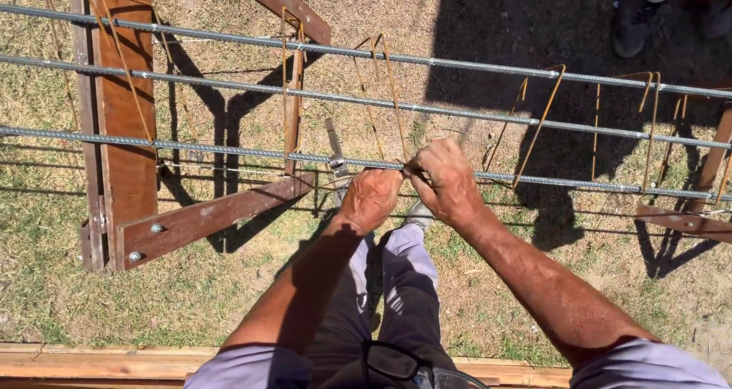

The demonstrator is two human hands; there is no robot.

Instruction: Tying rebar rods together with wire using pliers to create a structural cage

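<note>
Grass underfoot; rusty stirrups [534,122] flank both hands [412,187].

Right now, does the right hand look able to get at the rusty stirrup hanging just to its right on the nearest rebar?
Probably yes. The right hand already rests on the nearest rebar, and the rusty stirrup hangs beside it with nothing between them.
</note>
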